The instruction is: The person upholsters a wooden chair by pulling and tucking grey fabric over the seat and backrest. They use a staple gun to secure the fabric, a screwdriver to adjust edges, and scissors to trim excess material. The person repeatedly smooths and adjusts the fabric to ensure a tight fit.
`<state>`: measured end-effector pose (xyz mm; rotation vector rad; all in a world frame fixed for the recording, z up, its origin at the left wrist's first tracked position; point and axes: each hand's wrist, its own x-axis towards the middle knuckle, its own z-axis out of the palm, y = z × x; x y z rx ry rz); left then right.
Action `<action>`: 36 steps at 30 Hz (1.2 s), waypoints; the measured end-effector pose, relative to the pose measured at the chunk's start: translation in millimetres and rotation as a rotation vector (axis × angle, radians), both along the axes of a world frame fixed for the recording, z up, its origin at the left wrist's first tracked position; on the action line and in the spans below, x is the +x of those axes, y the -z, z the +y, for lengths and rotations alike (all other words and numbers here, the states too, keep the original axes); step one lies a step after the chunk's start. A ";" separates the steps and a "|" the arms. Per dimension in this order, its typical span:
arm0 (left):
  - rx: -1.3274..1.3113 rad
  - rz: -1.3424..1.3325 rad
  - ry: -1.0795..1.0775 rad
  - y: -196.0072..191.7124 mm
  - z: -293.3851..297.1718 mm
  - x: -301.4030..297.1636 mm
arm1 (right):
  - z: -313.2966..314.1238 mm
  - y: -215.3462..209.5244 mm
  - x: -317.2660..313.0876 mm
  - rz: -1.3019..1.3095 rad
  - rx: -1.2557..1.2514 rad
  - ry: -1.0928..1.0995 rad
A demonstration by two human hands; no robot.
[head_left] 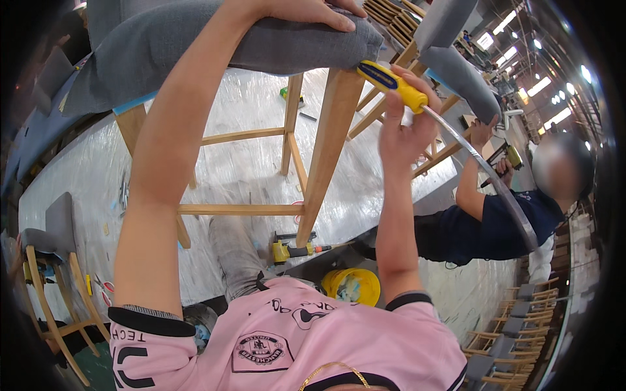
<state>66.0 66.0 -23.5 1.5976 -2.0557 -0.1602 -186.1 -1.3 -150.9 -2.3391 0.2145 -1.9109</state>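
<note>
My left hand (pixel 310 9) rests on the grey fabric seat (pixel 293 45) of a wooden-legged chair, its thumb stretched out near the seat's corner; part of the hand is cut off by the upper edge. My right hand (pixel 409 133) is closed around the yellow and blue handle of a long screwdriver (pixel 424 99). The handle's butt end is at the seat corner, just beside the top of the front leg (pixel 332 130). Its metal shaft points away toward the lower right and looks curved and flattened in this view.
Below the chair, a film-covered table (pixel 241 173) carries a yellow nail gun (pixel 283 252). A yellow bucket (pixel 368 287) stands near my body. To the right, a co-worker (pixel 495 215) holds another nail gun (pixel 512 156) by a second chair (pixel 460 78). Scissors (pixel 103 287) lie at left.
</note>
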 end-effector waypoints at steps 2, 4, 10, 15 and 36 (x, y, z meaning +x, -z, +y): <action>-0.043 0.000 0.019 1.3 9.3 -2.3 | 1.7 1.4 -9.2 -0.095 0.104 -0.069; -0.062 -0.012 -0.005 4.3 4.5 7.6 | 7.9 -9.9 -5.8 -0.349 0.190 -0.228; -0.047 -0.023 -0.049 9.0 9.1 -12.8 | -12.0 3.1 -13.9 -0.333 0.513 -0.331; -0.029 0.003 0.006 -1.5 26.3 -31.9 | -59.3 21.1 -35.6 -0.600 0.858 -0.671; -0.186 -0.039 0.117 19.5 26.8 -44.3 | -32.9 36.1 -34.2 -0.747 1.025 -0.687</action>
